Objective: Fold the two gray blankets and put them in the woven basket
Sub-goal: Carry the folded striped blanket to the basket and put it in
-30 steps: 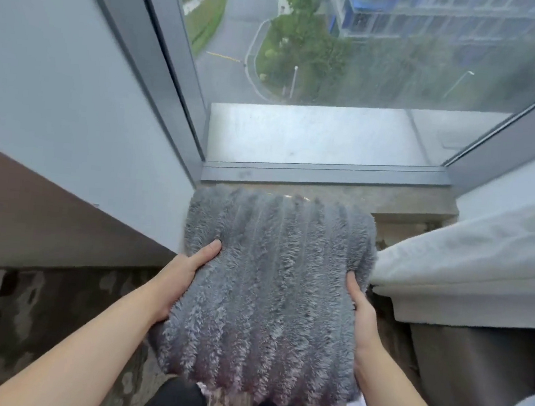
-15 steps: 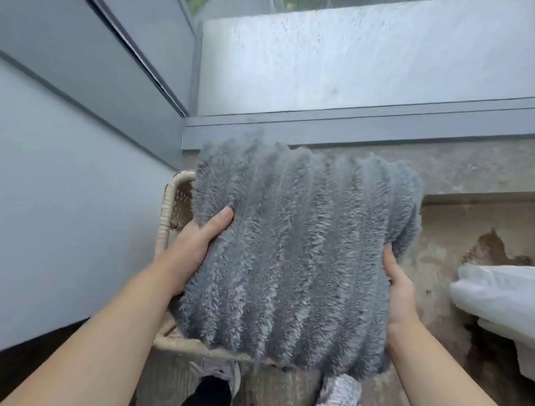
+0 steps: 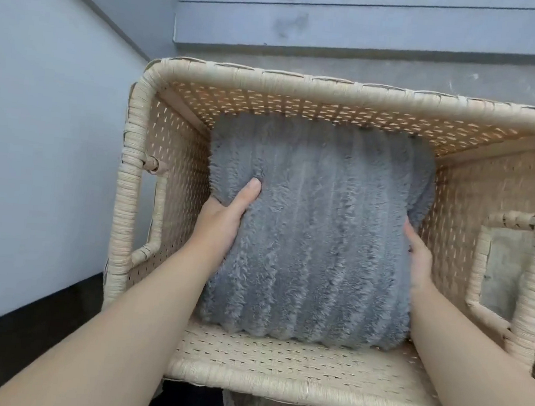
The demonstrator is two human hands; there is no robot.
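**Blanket held between both hands, down inside the basket**

The folded gray blanket [image 3: 314, 239] lies within the woven basket [image 3: 303, 76], its ribs running from the near wall to the far wall. The left hand [image 3: 222, 221] grips its left side, thumb on top. The right hand [image 3: 418, 258] clasps its right side, fingers hidden. Whether the blanket touches the bottom cannot be told.

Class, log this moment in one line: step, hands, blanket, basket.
step: placement | left hand: grips folded gray blanket | right hand: holds its opposite side | woven basket: blanket inside
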